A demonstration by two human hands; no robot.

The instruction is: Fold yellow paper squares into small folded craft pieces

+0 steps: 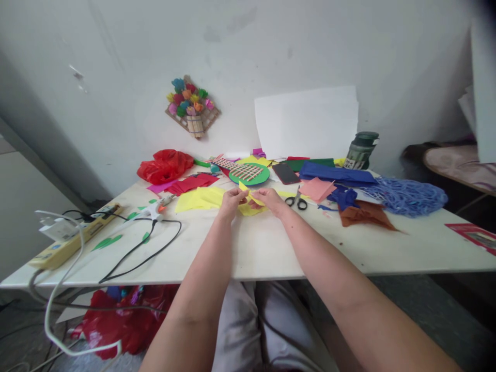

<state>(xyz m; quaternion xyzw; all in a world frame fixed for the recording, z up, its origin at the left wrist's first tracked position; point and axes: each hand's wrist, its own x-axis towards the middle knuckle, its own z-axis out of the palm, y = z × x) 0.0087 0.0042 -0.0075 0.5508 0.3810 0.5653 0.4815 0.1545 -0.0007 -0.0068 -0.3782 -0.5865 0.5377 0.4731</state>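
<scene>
Power strip (91,231): far left of frame, on the white table (267,253); white charger (58,229) against it.
Glue gun (155,211): left of centre, on the table, black cord looping toward the front edge; green paper leaves (107,242) scattered about.
Red plastic (166,166): further back, crumpled; red paper (197,183) just in front.
Yellow sheet (199,199): thin, spread from left of centre to the hands.
Left hand (233,202): mid-frame, thumb and fingers pinching the yellow paper piece.
Yellow paper piece (243,186): frame centre, between both hands, one pointed end up.
Right hand (270,200): just beside the left, pinching the same piece; exact fingertip placement too small to tell.
Green disc (256,175): behind the hands, stick lattice across it.
Phone (286,173): right of the disc.
Scissors (297,198): right of centre, near the right hand, black handles frontward.
Brown paper (364,214): right of frame, creased, near blue yarn (414,196), heaped.
</scene>
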